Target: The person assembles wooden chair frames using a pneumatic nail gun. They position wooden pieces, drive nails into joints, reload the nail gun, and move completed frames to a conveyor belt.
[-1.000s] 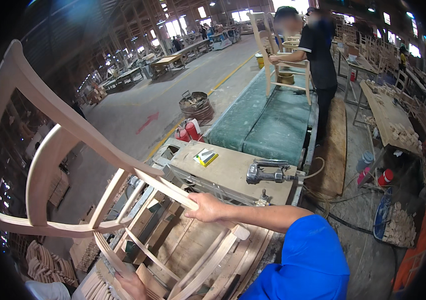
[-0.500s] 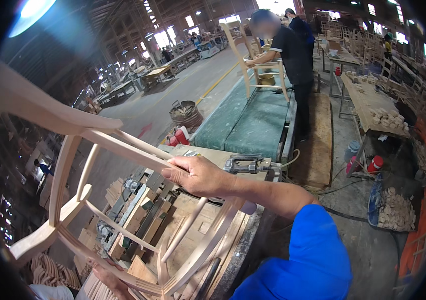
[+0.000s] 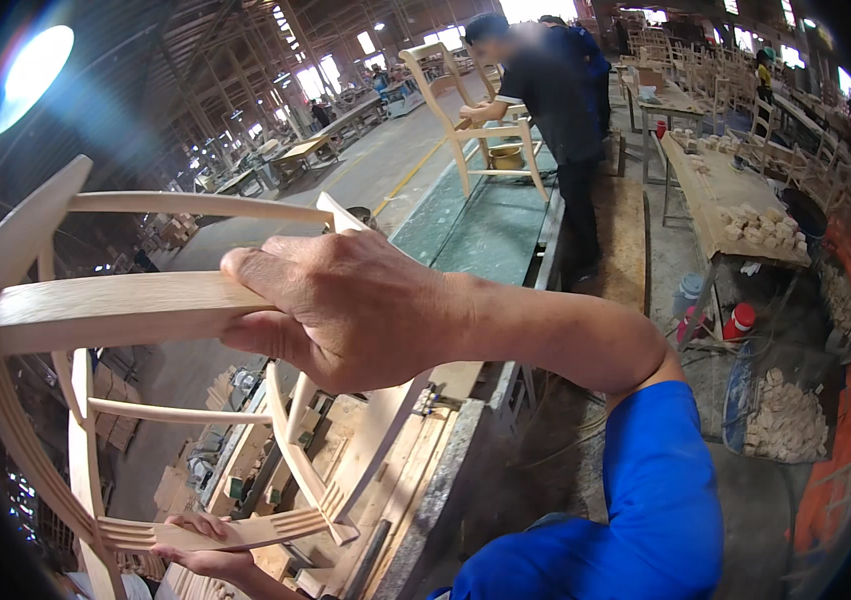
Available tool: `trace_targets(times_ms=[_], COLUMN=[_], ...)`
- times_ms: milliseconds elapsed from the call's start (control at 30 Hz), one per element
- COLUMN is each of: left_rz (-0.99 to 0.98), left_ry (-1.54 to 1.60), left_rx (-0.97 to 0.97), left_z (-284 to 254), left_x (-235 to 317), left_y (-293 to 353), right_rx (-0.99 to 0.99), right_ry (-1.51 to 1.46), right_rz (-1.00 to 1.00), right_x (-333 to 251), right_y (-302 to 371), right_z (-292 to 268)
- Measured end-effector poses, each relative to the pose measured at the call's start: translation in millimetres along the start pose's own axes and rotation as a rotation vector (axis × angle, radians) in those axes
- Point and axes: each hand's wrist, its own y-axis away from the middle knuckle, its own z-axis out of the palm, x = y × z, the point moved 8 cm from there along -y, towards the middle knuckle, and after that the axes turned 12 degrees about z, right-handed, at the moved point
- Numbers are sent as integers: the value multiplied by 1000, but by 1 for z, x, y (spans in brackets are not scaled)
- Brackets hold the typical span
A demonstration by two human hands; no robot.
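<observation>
A pale, unpainted wooden chair frame (image 3: 136,303) is tilted up in front of me at the left, raised over the workbench. Near the picture's middle, my right hand (image 3: 346,310) is closed around one of its flat rails, thumb below and fingers above. Lower down, my left hand (image 3: 204,548) grips the grooved curved rail (image 3: 276,527) at the bottom of the frame. Thin round stretchers (image 3: 181,411) join the legs. Part of the frame is hidden behind my right hand and forearm.
Beneath the frame, the workbench (image 3: 426,500) bears clamps and wood strips. Beyond it, a co-worker (image 3: 556,110) handles another chair (image 3: 456,120) on a green-topped conveyor (image 3: 491,225). At the right stand a table (image 3: 721,195) with wood blocks and a blue bin (image 3: 741,400) of offcuts.
The chair frame has turned and come up closer to me, with both hands still on it. My right hand appears larger and slightly further left. The view has shifted a little.
</observation>
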Motion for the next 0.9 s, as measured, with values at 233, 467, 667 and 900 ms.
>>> trace_targets(times_ms=[233,467,667,900], left_rz=[34,43,-84,-224], left_ry=[181,180,364,540], left_rx=[43,-112,-304,-314], left_z=[91,171,234,290], left_x=[4,-11,-45,-113], left_y=[82,131,167,201], right_rx=[66,-25,-282,-188], right_ry=[151,208,261,384], right_rz=[-105,-107,236,248], right_x=[21,34,26,108], right_y=[22,28,37,30], right_z=[-107,-191,-255,-265])
